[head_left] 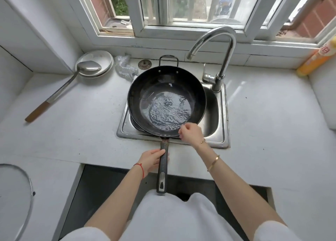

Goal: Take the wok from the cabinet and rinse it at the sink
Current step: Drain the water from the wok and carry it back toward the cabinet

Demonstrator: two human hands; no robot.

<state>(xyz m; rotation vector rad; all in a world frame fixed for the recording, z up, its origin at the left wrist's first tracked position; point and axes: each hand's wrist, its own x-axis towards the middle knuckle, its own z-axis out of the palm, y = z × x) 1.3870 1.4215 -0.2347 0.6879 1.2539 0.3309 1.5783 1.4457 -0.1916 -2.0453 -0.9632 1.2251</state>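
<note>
Two hands on round black wok (166, 88): left grip (154, 159) clasps ribbed handle, right grip (190, 131) pinches rim.

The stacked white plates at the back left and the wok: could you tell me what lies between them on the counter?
In the head view, a crumpled silvery scrubbing cloth lies between the plates and the wok, beside its rim.

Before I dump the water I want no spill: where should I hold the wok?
Keep the left hand wrapped on the long handle, which points toward you. With the right hand, take the loop handle at the far rim, from above. The wok holds water.
</note>
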